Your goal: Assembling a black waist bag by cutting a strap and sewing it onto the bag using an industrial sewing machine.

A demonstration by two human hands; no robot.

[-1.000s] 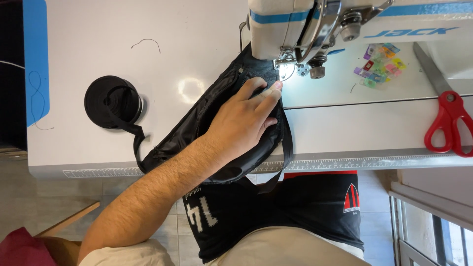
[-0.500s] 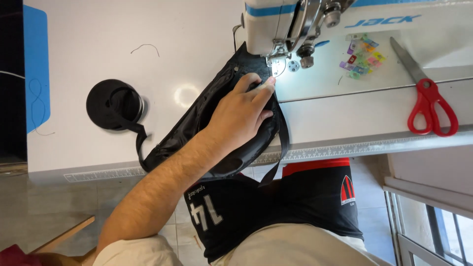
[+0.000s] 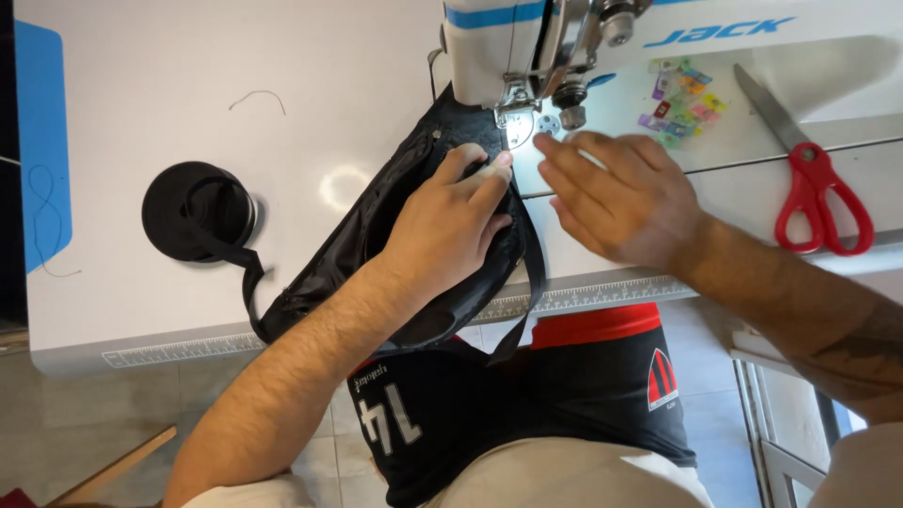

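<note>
Right hand [image 3: 621, 202] is new in view vs 0.5 s ago, when only the left hand [image 3: 451, 226] showed. Left hand lies where it did, flat on the bag [image 3: 376, 235].

Bag: black, shiny fabric, long and rumpled, lying slantwise on the white table [image 3: 188, 56] from the front edge up to the sewing machine [image 3: 508, 47], its top end under the presser foot. A black strap [image 3: 534, 273] loops off it and hangs over the table's front edge.

Left hand: fingers together, pressed down on the bag, tips just beside the foot. Right hand: open, fingers loosely spread, blurred, above the machine bed just right of the bag; can't tell if it touches anything. Hands close but apart.

Count: 1 bag, 1 machine, 1 roll of black webbing [image 3: 198, 212] left of the bag w/ its tail running to the bag's lower end, 1 pair of red-handled scissors [image 3: 814, 183] at right, 1 small heap of coloured clips [image 3: 682, 99] on the bed, too small to count. A thin thread [image 3: 256, 97] lies on the table at upper left.
</note>
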